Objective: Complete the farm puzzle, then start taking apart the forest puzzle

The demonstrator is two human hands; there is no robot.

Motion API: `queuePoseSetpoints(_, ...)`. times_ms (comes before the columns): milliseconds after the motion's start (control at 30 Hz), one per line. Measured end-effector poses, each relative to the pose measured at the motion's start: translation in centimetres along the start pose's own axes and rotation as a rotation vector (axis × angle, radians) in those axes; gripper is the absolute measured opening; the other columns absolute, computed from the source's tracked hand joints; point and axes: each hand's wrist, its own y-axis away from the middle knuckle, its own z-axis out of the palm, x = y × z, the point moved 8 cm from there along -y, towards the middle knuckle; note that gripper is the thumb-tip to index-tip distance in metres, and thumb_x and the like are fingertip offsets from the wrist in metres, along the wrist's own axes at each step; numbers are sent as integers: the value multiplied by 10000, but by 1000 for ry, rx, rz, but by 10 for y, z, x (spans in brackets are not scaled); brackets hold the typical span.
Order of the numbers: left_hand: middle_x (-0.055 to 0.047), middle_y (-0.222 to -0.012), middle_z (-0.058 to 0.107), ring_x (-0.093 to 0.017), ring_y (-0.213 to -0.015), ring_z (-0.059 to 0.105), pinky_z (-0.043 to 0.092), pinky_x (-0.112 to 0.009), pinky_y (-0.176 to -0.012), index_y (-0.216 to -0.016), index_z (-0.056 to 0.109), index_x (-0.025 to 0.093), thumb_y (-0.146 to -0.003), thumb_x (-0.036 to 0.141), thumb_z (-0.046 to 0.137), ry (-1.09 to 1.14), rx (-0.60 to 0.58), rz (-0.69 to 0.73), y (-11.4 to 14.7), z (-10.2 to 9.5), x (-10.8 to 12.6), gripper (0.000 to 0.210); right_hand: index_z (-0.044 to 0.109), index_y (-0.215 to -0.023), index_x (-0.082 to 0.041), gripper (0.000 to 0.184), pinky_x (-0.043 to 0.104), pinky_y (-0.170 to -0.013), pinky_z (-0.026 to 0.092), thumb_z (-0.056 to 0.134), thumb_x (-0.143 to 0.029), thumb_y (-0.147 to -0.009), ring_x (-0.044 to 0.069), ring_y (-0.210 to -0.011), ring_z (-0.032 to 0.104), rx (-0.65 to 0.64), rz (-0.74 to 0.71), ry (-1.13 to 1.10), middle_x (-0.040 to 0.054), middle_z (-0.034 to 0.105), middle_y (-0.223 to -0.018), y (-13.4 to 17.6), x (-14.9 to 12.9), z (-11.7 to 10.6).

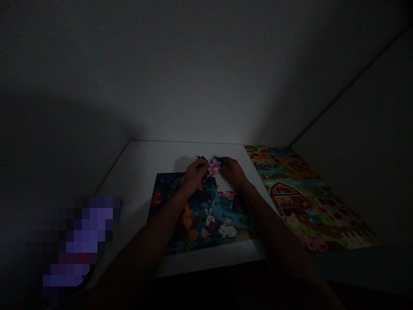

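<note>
A dark blue jigsaw puzzle (211, 237) with rabbits and forest animals lies on the white table, with a gap at its upper right. Over its top edge, my left hand (195, 174) pinches a purple jigsaw piece (202, 159). Beside it, my right hand (235, 172) is closed on another purple and pink jigsaw piece (214, 165). The two pieces are close together above the gap; whether they touch I cannot tell. Parts of both pieces are hidden by my fingers.
Two more puzzle pictures are at the right: a farm scene (309, 215) and an animal scene (280, 161) behind it. A blurred purple rectangular shape (87, 241) is at the left. Walls (190, 86) enclose the white table (138, 172) at the back. The light is dim.
</note>
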Motion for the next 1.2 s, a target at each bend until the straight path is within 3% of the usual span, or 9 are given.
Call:
queuePoseSetpoints(200, -6, -756, 654, -154, -701, 646, 519, -306, -753, -784, 604, 179, -739, 425, 671, 346, 135, -127, -5, -13, -15, 258, 660, -1170, -199, 346, 450, -964, 455, 637, -324, -849, 286, -1043, 624, -3, -29, -29, 128, 702, -1123, 2, -2, -1)
queuePoseSetpoints(400, 10, -699, 631, -107, -632, 632, 548, -277, -758, -770, 564, 174, -738, 259, 700, 756, 285, -358, -5, -22, -33, 163, 672, -1166, -177, 335, 445, -969, 470, 621, -318, -867, 293, -1074, 632, 8, -25, 43, 131, 709, -1136, 1, -3, -1)
queuePoseSetpoints(667, -8, -688, 626, -105, -643, 624, 552, -306, -855, -741, 570, 170, -851, 137, 545, 907, 311, -514, 0, -23, -37, 118, 665, -1206, -167, 360, 419, -973, 489, 600, -319, -885, 277, -1099, 635, -1, 9, 124, 126, 700, -1182, 2, -3, 0)
queuePoseSetpoints(1000, -14, -650, 620, -119, -619, 624, 557, -298, -791, -679, 530, 187, -791, 134, 516, 876, 323, -462, 0, -25, -37, 124, 677, -1186, -145, 341, 411, -1004, 454, 572, -297, -899, 277, -1138, 610, 11, 68, 185, 139, 689, -1202, 3, -2, -6)
queuePoseSetpoints(1200, 11, -679, 623, -117, -627, 626, 547, -297, -780, -750, 515, 203, -749, 205, 537, 794, 361, -326, 0, -29, -37, 21, 702, -1119, -147, 303, 355, -951, 470, 571, -231, -859, 230, -1036, 647, 47, 245, 193, 134, 698, -1151, 14, 4, -32)
